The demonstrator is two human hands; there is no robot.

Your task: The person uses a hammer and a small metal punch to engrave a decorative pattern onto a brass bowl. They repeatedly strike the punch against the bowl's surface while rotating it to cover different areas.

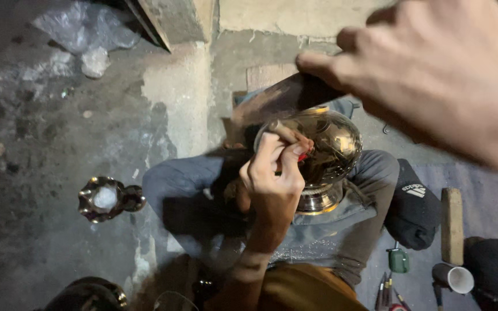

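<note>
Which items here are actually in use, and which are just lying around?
In use:
- left hand, pinching a thin punch-like tool
- shiny brass vessel on the lap
- right hand, swinging a blurred dark striking tool

Lying about:
- fluted metal bowl on the floor
- wooden block
- dark cap
- green padlock
- crumpled plastic
- pencil-like tools

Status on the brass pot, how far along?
Done: cannot tell; the brass pot on the lap already looks shiny. In hand: left hand holds a small punch against it, right hand raised with a blurred hammer. Left: second brass piece sits untouched on the floor.
</note>
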